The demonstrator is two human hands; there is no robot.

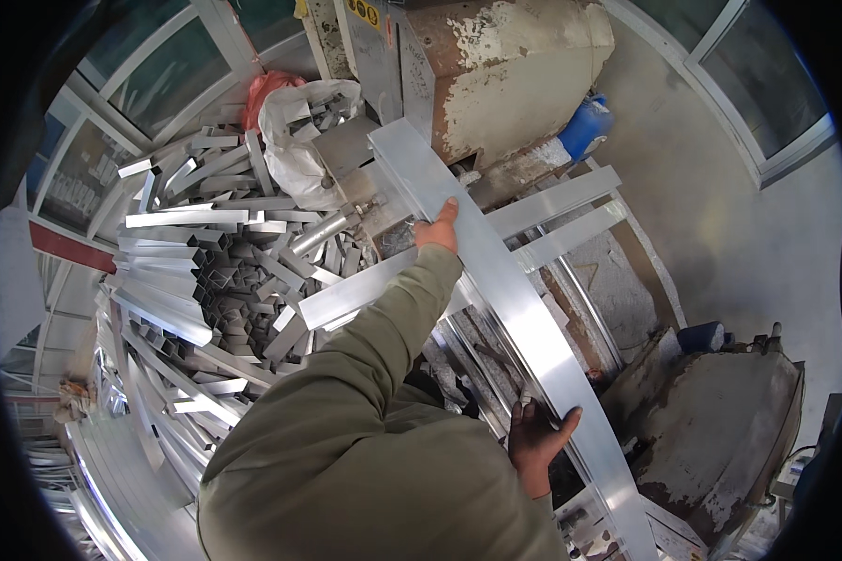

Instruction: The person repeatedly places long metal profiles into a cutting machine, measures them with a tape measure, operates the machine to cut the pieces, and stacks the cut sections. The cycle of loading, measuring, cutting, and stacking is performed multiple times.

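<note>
A long flat aluminium profile (524, 318) runs from the rusty, white-painted machine (505, 75) at the top down to the lower right edge. My left hand (437, 229), at the end of an olive-green sleeve, is stretched forward and lies on the profile's left edge near its far end. Nearer to me, my right hand (538, 435) grips the same profile from the left side, thumb on top. Two shorter aluminium bars (557, 201) lie crosswise under the long one.
A big heap of cut aluminium profile pieces (206, 271) fills the left. A white sack (295, 140) and a red bag (267, 89) lie behind it. A blue container (585, 126) stands by the machine. A grey, dirty housing (720, 430) sits lower right.
</note>
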